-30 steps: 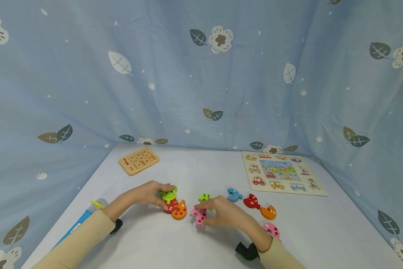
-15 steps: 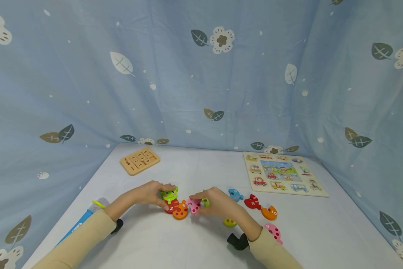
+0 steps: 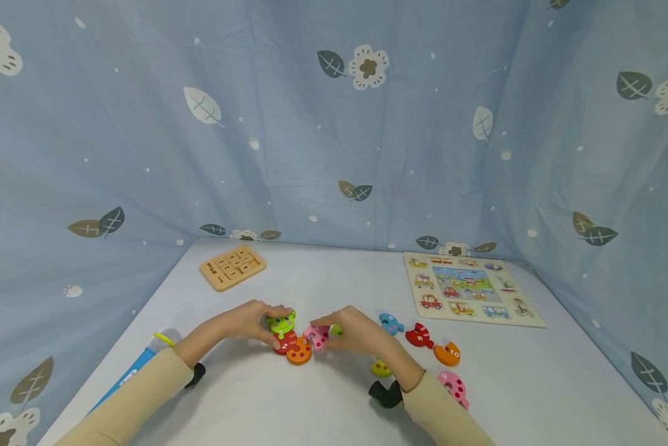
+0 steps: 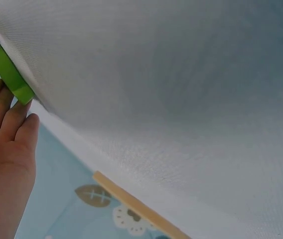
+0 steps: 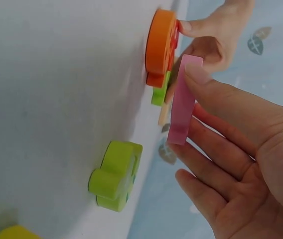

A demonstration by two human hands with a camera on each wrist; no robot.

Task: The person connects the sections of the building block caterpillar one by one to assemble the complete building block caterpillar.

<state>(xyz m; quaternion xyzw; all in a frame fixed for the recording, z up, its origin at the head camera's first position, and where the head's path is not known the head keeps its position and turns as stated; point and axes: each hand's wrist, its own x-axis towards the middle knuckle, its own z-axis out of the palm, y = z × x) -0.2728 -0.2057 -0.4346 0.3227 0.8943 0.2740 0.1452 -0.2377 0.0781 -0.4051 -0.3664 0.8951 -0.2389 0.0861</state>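
Observation:
In the head view my left hand (image 3: 249,322) grips a joined group of caterpillar puzzle pieces, fingers at the green smiling head (image 3: 281,324) and thumb at the red piece numbered 2 (image 3: 285,342). The orange spotted piece (image 3: 298,352) joins the red one on its right. My right hand (image 3: 351,331) pinches a pink spotted puzzle piece (image 3: 317,336), which overlaps the orange piece's upper right edge in this view. The right wrist view shows that pink piece edge-on between thumb and fingers, raised off the table. A green piece (image 5: 115,175) lies below that hand.
Right of my hands lie loose pieces: blue (image 3: 390,323), red (image 3: 419,335), orange 10 (image 3: 447,354), pink 9 (image 3: 453,389) and yellow-green (image 3: 381,368). Farther back are a wooden number board (image 3: 233,267) and a vehicle puzzle board (image 3: 470,289). A toy microphone (image 3: 138,363) lies by the left forearm.
My right hand has carried the pink piece left and away from me, up to the orange piece. The yellow-green piece has come into view. My left hand has stayed in place.

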